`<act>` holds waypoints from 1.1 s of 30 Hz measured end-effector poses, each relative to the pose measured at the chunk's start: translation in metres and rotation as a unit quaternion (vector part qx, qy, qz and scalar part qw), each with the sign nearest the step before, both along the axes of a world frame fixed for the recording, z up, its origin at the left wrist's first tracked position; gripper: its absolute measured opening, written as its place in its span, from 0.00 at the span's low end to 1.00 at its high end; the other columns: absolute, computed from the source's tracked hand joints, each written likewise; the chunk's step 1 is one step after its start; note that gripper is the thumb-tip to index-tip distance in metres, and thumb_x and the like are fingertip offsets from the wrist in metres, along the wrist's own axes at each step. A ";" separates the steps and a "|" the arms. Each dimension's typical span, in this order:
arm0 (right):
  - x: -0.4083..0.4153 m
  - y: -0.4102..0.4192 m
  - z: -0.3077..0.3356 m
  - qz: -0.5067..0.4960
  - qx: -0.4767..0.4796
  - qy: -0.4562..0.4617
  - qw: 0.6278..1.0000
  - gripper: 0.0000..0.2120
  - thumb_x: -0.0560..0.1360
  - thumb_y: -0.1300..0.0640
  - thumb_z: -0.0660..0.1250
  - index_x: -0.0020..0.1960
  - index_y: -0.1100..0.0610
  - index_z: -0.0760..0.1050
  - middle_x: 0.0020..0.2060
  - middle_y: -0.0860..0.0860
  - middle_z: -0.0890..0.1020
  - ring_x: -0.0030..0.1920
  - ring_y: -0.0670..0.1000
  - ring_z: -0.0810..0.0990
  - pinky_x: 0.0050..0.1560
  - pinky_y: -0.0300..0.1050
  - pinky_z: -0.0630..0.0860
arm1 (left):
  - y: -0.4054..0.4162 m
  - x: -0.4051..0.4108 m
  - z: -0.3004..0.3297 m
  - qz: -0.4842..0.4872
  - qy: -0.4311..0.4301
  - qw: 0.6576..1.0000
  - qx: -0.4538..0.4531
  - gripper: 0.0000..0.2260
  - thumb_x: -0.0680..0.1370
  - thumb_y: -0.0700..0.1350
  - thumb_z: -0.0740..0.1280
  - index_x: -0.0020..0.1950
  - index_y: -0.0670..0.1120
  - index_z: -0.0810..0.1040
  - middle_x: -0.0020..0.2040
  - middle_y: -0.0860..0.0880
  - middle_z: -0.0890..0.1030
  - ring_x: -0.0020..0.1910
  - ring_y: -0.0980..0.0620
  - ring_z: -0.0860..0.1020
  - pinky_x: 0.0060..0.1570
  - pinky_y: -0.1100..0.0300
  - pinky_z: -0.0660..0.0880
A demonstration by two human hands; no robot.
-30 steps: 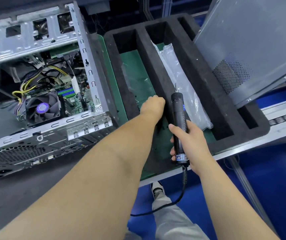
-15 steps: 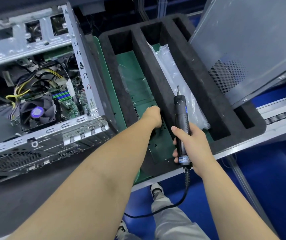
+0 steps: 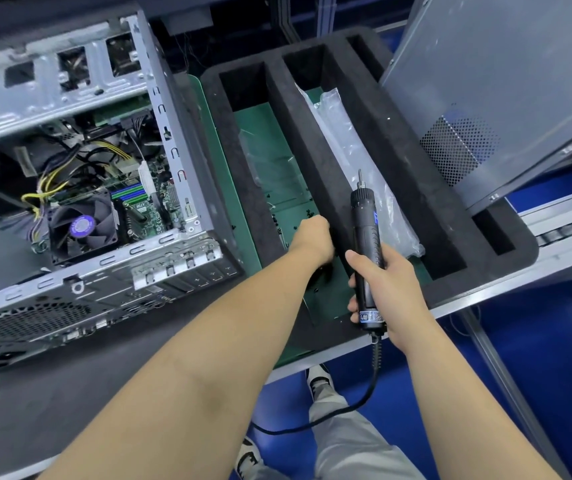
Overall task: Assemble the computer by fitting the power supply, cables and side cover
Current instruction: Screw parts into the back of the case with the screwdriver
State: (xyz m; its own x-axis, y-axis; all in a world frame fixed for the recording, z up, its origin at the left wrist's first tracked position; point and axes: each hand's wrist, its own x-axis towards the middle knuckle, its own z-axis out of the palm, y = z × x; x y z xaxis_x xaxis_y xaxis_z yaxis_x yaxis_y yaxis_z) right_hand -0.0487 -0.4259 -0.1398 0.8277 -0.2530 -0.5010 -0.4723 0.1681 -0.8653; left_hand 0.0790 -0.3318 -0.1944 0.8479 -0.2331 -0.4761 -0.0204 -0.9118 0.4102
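Note:
The open computer case [image 3: 80, 188] lies on its side at the left, showing a fan, motherboard and yellow and black cables. The grey side cover [image 3: 506, 84] leans at the upper right. My right hand [image 3: 386, 282] grips a black electric screwdriver [image 3: 364, 244], tip pointing away, over the black foam tray [image 3: 416, 188]. My left hand [image 3: 312, 237] reaches down into the tray's left compartment, fingers curled among small dark screws [image 3: 308, 213] on the green floor. What the fingers hold is hidden.
A long clear plastic bag [image 3: 357, 157] lies in the tray's middle compartment. The screwdriver's black cord [image 3: 357, 403] hangs below the table edge. A metal rail runs along the right. Blue floor, my legs and shoes show below.
My left hand has slid back toward me along the left compartment. My right hand with the screwdriver has shifted slightly nearer too. The view has tilted a little.

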 end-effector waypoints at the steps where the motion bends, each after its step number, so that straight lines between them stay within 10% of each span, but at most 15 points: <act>1: 0.000 0.000 0.000 -0.001 0.001 -0.001 1.000 0.05 0.77 0.52 0.72 0.45 0.48 0.77 0.33 0.54 0.77 0.26 0.57 0.76 0.28 0.50 0.77 | 0.002 0.002 0.004 -0.005 -0.005 1.000 -0.001 0.10 0.74 0.30 0.62 0.35 0.42 0.69 0.36 0.46 0.72 0.40 0.41 0.75 0.38 0.55 0.71; 10: -0.001 0.001 -0.002 -0.008 0.000 0.002 1.000 0.07 0.77 0.50 0.73 0.48 0.51 0.77 0.35 0.55 0.78 0.26 0.57 0.77 0.29 0.49 0.77 | 0.030 0.024 0.031 -0.228 -0.130 0.938 0.226 0.08 0.76 0.35 0.65 0.53 0.47 0.76 0.56 0.45 0.80 0.53 0.42 0.77 0.48 0.53 0.65; 19: -0.001 0.006 -0.006 0.005 0.002 -0.001 1.000 0.06 0.77 0.50 0.73 0.45 0.49 0.77 0.33 0.53 0.78 0.26 0.57 0.77 0.27 0.48 0.77 | 0.018 0.043 0.008 -0.262 -0.063 0.862 0.430 0.15 0.79 0.48 0.64 0.66 0.51 0.75 0.67 0.51 0.77 0.68 0.44 0.72 0.70 0.49 0.61; 33: -0.001 0.005 -0.008 0.001 0.018 -0.008 1.000 0.06 0.77 0.51 0.72 0.46 0.50 0.76 0.33 0.53 0.78 0.26 0.57 0.76 0.27 0.50 0.77 | 0.014 0.051 0.008 -0.220 -0.088 0.897 0.373 0.09 0.73 0.41 0.71 0.50 0.51 0.75 0.54 0.52 0.81 0.59 0.45 0.77 0.55 0.55 0.66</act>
